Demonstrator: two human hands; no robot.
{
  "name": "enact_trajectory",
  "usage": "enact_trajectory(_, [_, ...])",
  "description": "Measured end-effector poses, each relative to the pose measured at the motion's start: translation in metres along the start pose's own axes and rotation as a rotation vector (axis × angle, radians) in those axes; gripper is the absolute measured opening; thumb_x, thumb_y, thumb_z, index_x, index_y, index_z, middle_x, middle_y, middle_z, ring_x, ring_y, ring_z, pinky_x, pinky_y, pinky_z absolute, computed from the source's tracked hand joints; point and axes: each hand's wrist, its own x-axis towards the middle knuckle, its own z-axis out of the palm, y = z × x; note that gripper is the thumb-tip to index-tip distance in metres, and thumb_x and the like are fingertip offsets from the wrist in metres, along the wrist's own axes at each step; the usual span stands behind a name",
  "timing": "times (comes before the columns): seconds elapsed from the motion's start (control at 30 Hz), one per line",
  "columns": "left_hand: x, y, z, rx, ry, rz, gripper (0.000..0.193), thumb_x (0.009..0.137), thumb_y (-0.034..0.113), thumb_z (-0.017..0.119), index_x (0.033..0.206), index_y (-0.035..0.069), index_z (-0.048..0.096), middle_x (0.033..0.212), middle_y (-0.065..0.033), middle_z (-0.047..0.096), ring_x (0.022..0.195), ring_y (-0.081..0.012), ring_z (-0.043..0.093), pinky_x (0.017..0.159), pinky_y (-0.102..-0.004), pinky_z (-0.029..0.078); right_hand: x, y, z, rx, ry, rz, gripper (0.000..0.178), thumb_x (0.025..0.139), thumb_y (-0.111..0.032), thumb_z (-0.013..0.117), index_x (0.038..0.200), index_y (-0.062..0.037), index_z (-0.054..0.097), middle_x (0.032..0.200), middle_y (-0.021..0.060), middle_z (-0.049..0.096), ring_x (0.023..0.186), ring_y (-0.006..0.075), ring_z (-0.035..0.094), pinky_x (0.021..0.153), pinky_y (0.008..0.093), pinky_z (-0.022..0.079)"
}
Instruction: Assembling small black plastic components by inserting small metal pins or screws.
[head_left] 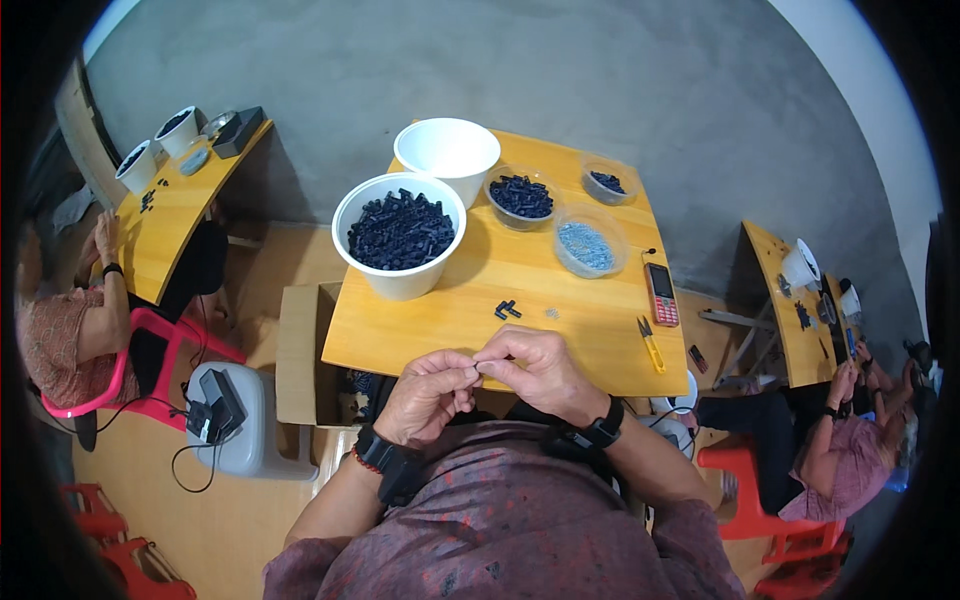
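Just in front of the table's near edge, my left hand [433,392] and my right hand [535,368] meet fingertip to fingertip. Both are closed in a pinch on something tiny and dark, too small to name. Past my fingers, a few short black tubular pieces [508,309] lie on the yellow wooden table [420,325]. Beside them is a little group of tiny metal parts [552,313]. A white bucket [400,284] heaped with similar black pieces [402,230] stands farther left.
Behind the full bucket is an empty white bucket [447,150]. Clear tubs hold black pieces [522,197], silvery-blue small parts [586,246] and more dark pieces [607,184]. A red phone [661,295] and yellow-handled snips [652,347] lie right. People work at side tables.
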Motion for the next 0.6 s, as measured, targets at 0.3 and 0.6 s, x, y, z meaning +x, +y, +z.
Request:
enact_trajectory(0.3, [0.003, -0.005, 0.008, -0.032, 0.033, 0.068, 0.005, 0.096, 0.005, 0.066, 0.099, 0.002, 0.069, 0.09, -0.0084, 0.072, 0.073, -0.0167, 0.068, 0.07, -0.0306, 0.058, -0.004, -0.008, 0.002, -0.122, -0.005, -0.072, 0.035, 0.085, -0.004, 0.078, 0.117, 0.0015, 0.065, 0.096, 0.0128, 0.068, 0.085, 0.0197, 0.069, 0.076, 0.0306, 0.055])
enact_trajectory(0.6, [0.0, -0.001, 0.012, 0.021, 0.077, 0.032, 0.007, 0.096, 0.005, 0.065, 0.096, 0.0, 0.071, 0.088, -0.0086, 0.072, 0.077, -0.0161, 0.069, 0.073, -0.0308, 0.059, 0.0, -0.007, 0.011, -0.39, 0.006, -0.186, 0.022, 0.082, -0.005, 0.072, 0.101, 0.0002, 0.063, 0.086, 0.0175, 0.06, 0.078, 0.0369, 0.063, 0.068, 0.0423, 0.052])
